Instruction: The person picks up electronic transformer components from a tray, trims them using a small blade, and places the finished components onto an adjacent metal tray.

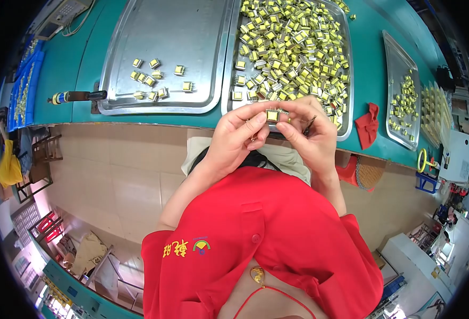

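Between my two hands, at the near edge of the full tray, is a small yellow-taped transformer (272, 115) with metal pins. My left hand (237, 133) is closed, pinching its left side between thumb and fingers. Something small shows under the left fingers, too small to name. My right hand (314, 135) is closed on the transformer's right side. A thin dark tool (310, 125) sticks out among the right fingers; its kind I cannot make out. Right behind the hands, the metal tray (346, 69) holds a heap of similar transformers (298, 42).
To the left, another metal tray (165, 34) carries several transformers (149, 80). A dark-handled tool (77, 96) lies beside it. On the right are a red cloth (368, 126), a smaller tray (396, 58) with transformers, and a yellow tape roll (422, 160). Blue bins (26, 93) stand far left.
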The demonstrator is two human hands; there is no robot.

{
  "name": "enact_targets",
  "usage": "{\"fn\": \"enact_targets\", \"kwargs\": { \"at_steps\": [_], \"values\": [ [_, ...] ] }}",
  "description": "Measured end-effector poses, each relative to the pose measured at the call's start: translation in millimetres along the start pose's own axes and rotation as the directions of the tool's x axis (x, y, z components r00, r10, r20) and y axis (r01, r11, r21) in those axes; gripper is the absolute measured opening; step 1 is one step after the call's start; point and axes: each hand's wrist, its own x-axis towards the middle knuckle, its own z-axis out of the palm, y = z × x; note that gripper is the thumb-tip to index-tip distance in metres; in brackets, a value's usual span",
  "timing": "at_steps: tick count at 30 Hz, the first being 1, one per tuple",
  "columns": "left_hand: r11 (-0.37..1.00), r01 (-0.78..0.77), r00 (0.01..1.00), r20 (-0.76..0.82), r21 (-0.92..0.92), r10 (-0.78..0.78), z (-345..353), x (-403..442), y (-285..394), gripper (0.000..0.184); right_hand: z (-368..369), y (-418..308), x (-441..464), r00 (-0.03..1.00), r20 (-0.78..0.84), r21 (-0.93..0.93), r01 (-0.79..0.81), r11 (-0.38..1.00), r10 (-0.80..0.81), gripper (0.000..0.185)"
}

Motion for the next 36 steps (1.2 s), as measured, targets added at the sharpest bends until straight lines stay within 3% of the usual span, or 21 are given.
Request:
{"fn": "enact_targets", "kwargs": {
  "at_steps": [7, 11, 14, 17, 21, 24, 25, 28, 30, 31, 34, 35, 36],
  "values": [
    [1.000, 0.006, 1.000, 0.015, 0.028, -0.006, 1.5, -1.8, 1.9, 0.032, 0.4, 2.7, -1.4, 0.999, 0.021, 0.000, 0.025, 1.000, -0.025, 0.029],
    [0.958, -0.111, 0.993, -0.015, 0.266, 0.120, 2.4, 0.0, -0.4, 0.030, -12.4, -3.7, -0.7, 1.000, -0.009, -0.064, -0.009, 0.998, 0.008, 0.029],
    [0.910, -0.195, 0.979, 0.010, 0.367, 0.206, 1.8, 0.4, 1.4, 0.028, -32.0, -9.0, -1.3, 0.994, -0.080, -0.349, -0.099, 0.932, 0.075, 0.027],
    [0.873, -0.244, 0.967, 0.044, 0.423, 0.249, -0.7, 2.8, -0.2, 0.028, -42.7, -6.3, -6.9, 0.992, -0.014, -0.566, -0.109, 0.817, 0.123, 0.026],
    [0.871, -0.243, 0.968, 0.053, 0.427, 0.244, -0.1, 3.0, 0.2, 0.030, -38.2, 1.9, -17.2, 0.993, 0.036, -0.706, -0.055, 0.706, 0.114, 0.024],
    [0.845, -0.275, 0.960, 0.074, 0.458, 0.271, -0.5, 4.1, -1.3, 0.031, -37.7, 7.5, -19.8, 0.996, 0.035, -0.701, -0.037, 0.712, 0.087, 0.022],
    [0.830, -0.294, 0.954, 0.088, 0.474, 0.287, -0.8, 4.7, -1.7, 0.031, -37.5, 8.1, -19.4, 0.998, 0.018, -0.662, -0.037, 0.748, 0.065, 0.021],
    [0.945, -0.174, 0.982, -0.026, 0.276, 0.188, 2.1, 1.2, -2.1, 0.030, -35.3, 5.9, -13.8, 0.999, -0.035, -0.515, -0.044, 0.856, 0.030, 0.019],
    [0.990, -0.118, 0.992, -0.043, 0.075, 0.122, 5.5, -1.3, 2.6, 0.028, -34.7, -4.8, -7.4, 0.996, -0.072, -0.382, -0.074, 0.921, 0.051, 0.017],
    [0.996, -0.085, 0.995, -0.044, -0.028, 0.084, 5.7, -2.0, 5.1, 0.028, -37.7, -4.1, -7.3, 0.988, -0.048, -0.278, -0.154, 0.948, 0.146, 0.016],
    [0.998, -0.052, 0.998, 0.047, 0.017, 0.051, -4.7, -2.1, 3.4, 0.025, -29.3, -10.3, -1.9, 0.969, 0.027, 0.093, -0.246, 0.965, 0.245, 0.016],
    [0.978, -0.018, 0.999, -0.028, 0.207, 0.024, 0.1, -3.7, 4.9, 0.025, -29.8, -9.6, -0.9, 0.963, 0.090, 0.102, -0.264, 0.959, 0.255, 0.019],
    [0.961, -0.049, 0.998, -0.027, 0.273, 0.059, 4.3, -3.2, 6.8, 0.025, -27.0, -11.6, -0.3, 0.954, 0.104, 0.164, -0.294, 0.942, 0.280, 0.020]
  ]
}}
